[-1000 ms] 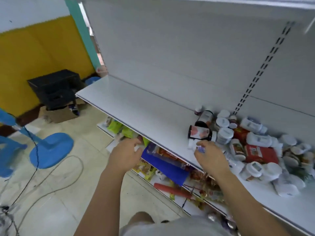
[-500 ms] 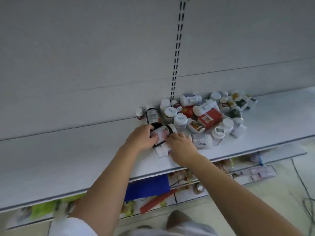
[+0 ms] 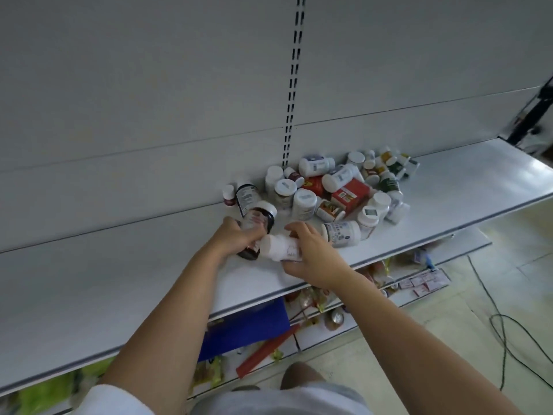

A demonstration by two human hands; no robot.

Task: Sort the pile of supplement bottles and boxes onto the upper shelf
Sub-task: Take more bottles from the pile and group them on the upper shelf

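A pile of supplement bottles and red boxes (image 3: 348,191) lies on the white upper shelf (image 3: 125,283), against the back panel. My left hand (image 3: 233,236) grips a dark bottle with a white cap (image 3: 258,218), tilted at the pile's left edge. My right hand (image 3: 311,256) holds a white bottle (image 3: 279,248) lying on its side, right beside the dark one. Another dark bottle (image 3: 246,196) stands behind them, and a white labelled bottle (image 3: 342,232) lies just right of my right hand.
The shelf stretches bare to the left and to the right of the pile. A lower shelf (image 3: 389,313) holds a blue pack (image 3: 245,327), a red stick (image 3: 266,351) and mixed goods. Black cables (image 3: 502,330) trail on the tiled floor at right.
The view swung from the left room to face the shelf. My left hand came up from below the shelf edge and took the dark bottle; my right hand closed round the white bottle.
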